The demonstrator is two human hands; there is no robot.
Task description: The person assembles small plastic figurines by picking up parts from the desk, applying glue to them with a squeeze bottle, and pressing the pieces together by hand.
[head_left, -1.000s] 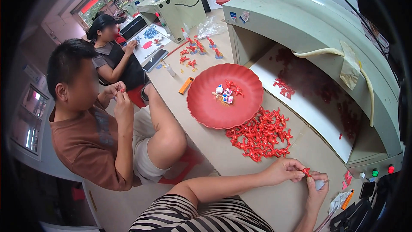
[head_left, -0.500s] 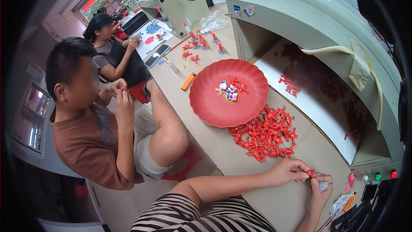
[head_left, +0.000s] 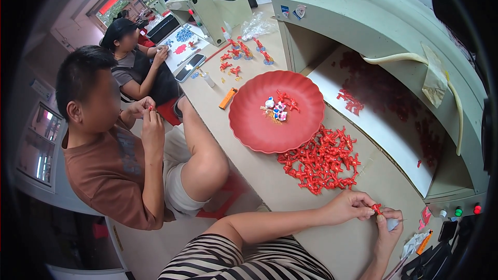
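Between the fingertips of my left hand [head_left: 351, 205] is a small glossy red figure [head_left: 376, 208], held over the table's near right part. My right hand [head_left: 388, 228] meets it from the other side, its thumb up against the figure's lower end. That same hand has a small whitish translucent bottle [head_left: 392, 223] with a thin needle tip in its curled fingers. The tip points right, away from the figure. A heap of similar red figures [head_left: 324, 163] lies just beyond my left hand.
A scalloped red plate [head_left: 249, 111] holds several red and white pieces. To the right stands a pale green hooded machine [head_left: 363, 15] with red pieces on its white bed. An orange lighter [head_left: 227, 98] lies left of the plate. Two co-workers [head_left: 111, 166] sit along the left.
My hands and the red figure stay almost in place. The farther co-worker's head and hands have shifted slightly.
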